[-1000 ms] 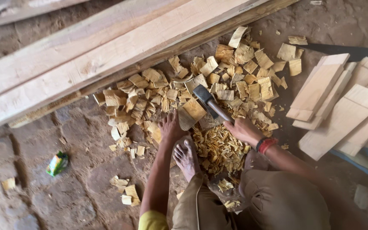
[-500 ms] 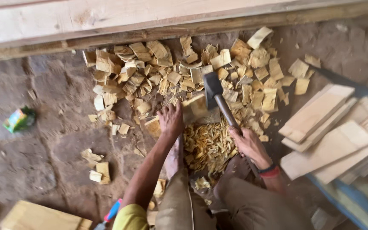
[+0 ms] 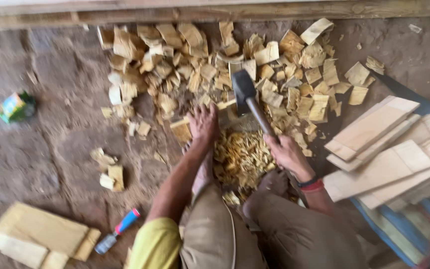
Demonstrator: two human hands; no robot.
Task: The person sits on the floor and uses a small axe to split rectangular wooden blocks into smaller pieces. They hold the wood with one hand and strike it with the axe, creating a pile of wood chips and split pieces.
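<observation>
1. Plainly, planks (image 3: 379, 144) lie stacked at the right, and wood chips (image 3: 215, 65) are heaped ahead; no container holds any of it.
2. Chopping looks to be the step: the hatchet (image 3: 249, 97) hangs raised, the right hand (image 3: 287, 153) wrapped tight round its handle.
3. The left hand (image 3: 202, 124) presses spread fingers on a small block (image 3: 227, 115); a blow needs those fingers clear.

Person's clothing, head view
Yellow short sleeve (image 3: 156, 244) on the left arm, khaki-tan trousers (image 3: 255, 234) on both bent legs. Right wrist carries a black band and a red band (image 3: 310, 184) side by side. Feet bare, hands bare, no gloves.
</observation>
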